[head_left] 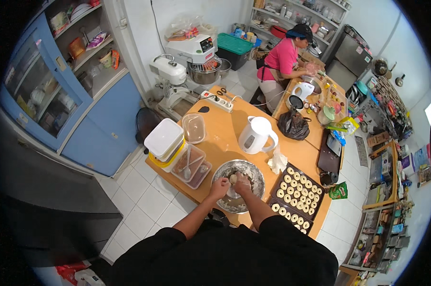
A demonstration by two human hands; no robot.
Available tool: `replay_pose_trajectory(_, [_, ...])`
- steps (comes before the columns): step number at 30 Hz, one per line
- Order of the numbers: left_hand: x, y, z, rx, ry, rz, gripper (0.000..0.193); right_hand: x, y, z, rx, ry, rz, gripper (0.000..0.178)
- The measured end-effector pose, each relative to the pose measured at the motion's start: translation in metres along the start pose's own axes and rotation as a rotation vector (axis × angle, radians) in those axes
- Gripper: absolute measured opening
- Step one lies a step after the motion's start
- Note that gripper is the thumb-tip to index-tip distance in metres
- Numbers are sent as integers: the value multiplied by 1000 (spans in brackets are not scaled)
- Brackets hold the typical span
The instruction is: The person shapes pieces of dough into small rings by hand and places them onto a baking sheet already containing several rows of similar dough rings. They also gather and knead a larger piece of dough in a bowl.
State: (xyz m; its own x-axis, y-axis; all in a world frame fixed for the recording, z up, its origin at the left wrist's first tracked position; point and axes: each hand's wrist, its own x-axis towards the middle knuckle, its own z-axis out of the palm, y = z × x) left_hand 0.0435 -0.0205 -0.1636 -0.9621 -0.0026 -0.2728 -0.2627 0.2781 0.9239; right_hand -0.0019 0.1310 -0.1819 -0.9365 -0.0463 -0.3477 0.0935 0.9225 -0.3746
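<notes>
Both hands are inside a wide metal mixing bowl (259,177), whose inner wall is smeared with pale flour or dough. Between them shows a small pale lump of dough (233,178). My left hand (219,188) has its fingers curled at the lump's left side. My right hand (243,184) bends round its right side, dusted whitish, with its fingertips partly hidden. To the right of the bowl, dark trays (292,206) hold rows of pale ring-shaped dough pieces.
Left of the bowl stand lidded tubs (164,138) and a container with a spoon (189,164). A white electric kettle (258,136), a crumpled cloth (277,162) and a power strip (216,101) lie beyond. A person in pink (280,59) works at the farther table.
</notes>
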Motion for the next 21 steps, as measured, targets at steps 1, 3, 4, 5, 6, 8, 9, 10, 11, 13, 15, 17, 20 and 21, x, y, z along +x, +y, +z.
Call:
replay_pose_trajectory(1, [5, -12, 6, 1, -8, 4, 39, -1, 0, -3, 1, 4, 7, 55])
replay_pose_trajectory(3, [16, -36, 19, 33, -9, -87, 43, -6, -3, -12, 91, -56, -59, 47])
replay_pose_trajectory(4, [20, -37, 21, 64, -28, -120, 45, -9, -2, -13, 59, 11, -95, 43])
replay_pose_trajectory(5, [21, -39, 22, 66, -41, -116, 45, -9, 0, -12, 60, 16, -82, 43])
replay_pose_trajectory(6, [23, -41, 23, 45, -31, -126, 44, -8, 1, -12, 43, 24, -89, 44])
replay_pose_trajectory(8, [23, -31, 29, 34, -13, -156, 47, -6, 8, -9, 25, 42, -54, 45])
replay_pose_trajectory(9, [23, -26, 33, 35, -25, -156, 47, -6, 11, -6, 26, 43, -42, 45])
replay_pose_trajectory(10, [24, -22, 35, -35, 37, -106, 50, -6, 12, -3, 84, 82, -52, 47])
replay_pose_trajectory(11, [25, -21, 40, -106, 99, -51, 54, -4, 16, 2, 142, 126, -65, 50])
replay_pose_trajectory(13, [29, -20, 52, -288, 34, -58, 62, 1, 19, 13, 213, 49, -13, 48])
replay_pose_trajectory(15, [33, -15, 59, -15, 106, -29, 66, 1, 21, 20, 191, 169, -72, 46])
replay_pose_trajectory(17, [31, -7, 60, 0, 88, -22, 66, 3, 24, 21, 242, 197, -93, 46])
replay_pose_trajectory(20, [33, -4, 54, -133, 87, 0, 66, 4, 23, 18, 344, 85, 32, 45])
replay_pose_trajectory(21, [36, -5, 50, -88, 72, -61, 65, 3, 22, 17, 345, 81, 36, 45])
